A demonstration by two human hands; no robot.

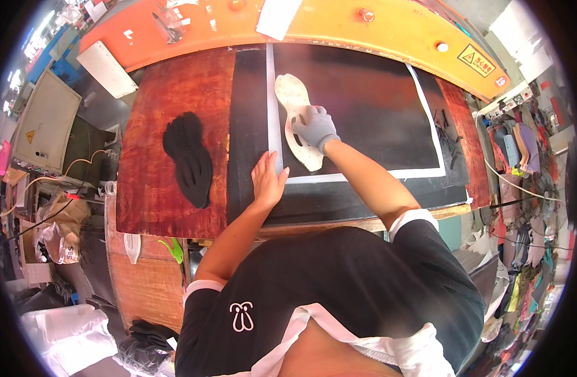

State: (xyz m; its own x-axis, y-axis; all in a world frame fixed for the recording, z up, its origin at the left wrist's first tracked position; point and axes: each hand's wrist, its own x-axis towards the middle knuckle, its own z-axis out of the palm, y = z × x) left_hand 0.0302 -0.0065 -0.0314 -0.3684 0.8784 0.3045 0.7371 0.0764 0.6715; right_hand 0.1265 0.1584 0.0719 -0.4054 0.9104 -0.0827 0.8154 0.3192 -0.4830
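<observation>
A cream, sole-shaped plate (293,94) with long slots and small dots lies on a dark sheet (370,119) with white edging. My right hand (317,127), in a pale grey glove, grips the plate around its slotted middle; the fingertips are partly hidden. Bare and with its fingers stretched out, my left hand (268,181) rests at the sheet's near left corner, touching the white strip (274,113). To the left, a stack of black sole-shaped pieces (188,157) lies on the reddish-brown board (150,125).
An orange machine beam (338,28) spans the far side of the table. Thin dark offcuts (448,135) lie to the right of the sheet. A grey control box (46,122) stands at the left, with hanging coloured material (521,147) at the right.
</observation>
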